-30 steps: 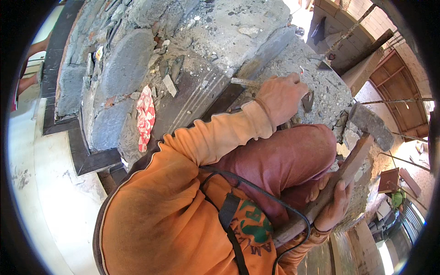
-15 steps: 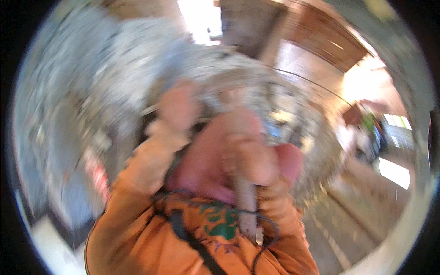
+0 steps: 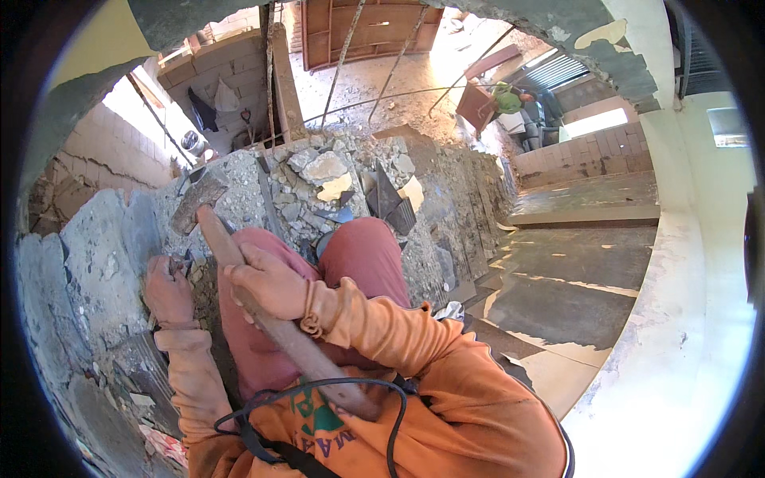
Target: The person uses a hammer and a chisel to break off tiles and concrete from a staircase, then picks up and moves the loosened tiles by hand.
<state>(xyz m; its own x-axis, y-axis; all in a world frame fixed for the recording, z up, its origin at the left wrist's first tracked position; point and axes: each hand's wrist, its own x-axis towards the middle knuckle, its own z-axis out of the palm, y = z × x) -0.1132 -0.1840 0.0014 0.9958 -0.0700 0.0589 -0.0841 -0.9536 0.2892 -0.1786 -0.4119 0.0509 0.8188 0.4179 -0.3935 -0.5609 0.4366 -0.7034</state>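
Observation:
My right hand (image 3: 271,283) is wrapped round the wooden handle of a hammer (image 3: 315,358). The handle slants across my lap, its butt end against my orange sweatshirt. A heavy, dusty metal head tops it, raised in front of my left knee. My left hand (image 3: 169,293) is closed low beside my left leg, against the broken edge of a grey concrete slab (image 3: 100,271). What its fingers hold, if anything, is hidden. A black cord (image 3: 319,384) loops across my chest.
Broken concrete chunks (image 3: 323,169) and dark tile shards (image 3: 386,195) lie ahead of my knees. Bent rebar rods (image 3: 344,64) cross the opening in the broken wall. Beyond and below, a person in green (image 3: 508,99) is near a brown wooden box (image 3: 476,106). A white wall (image 3: 685,319) curves at right.
The view has swung and come out of heavy blur. The hammer head now shows clearly at the upper left, and my left hand is lower, beside the slab.

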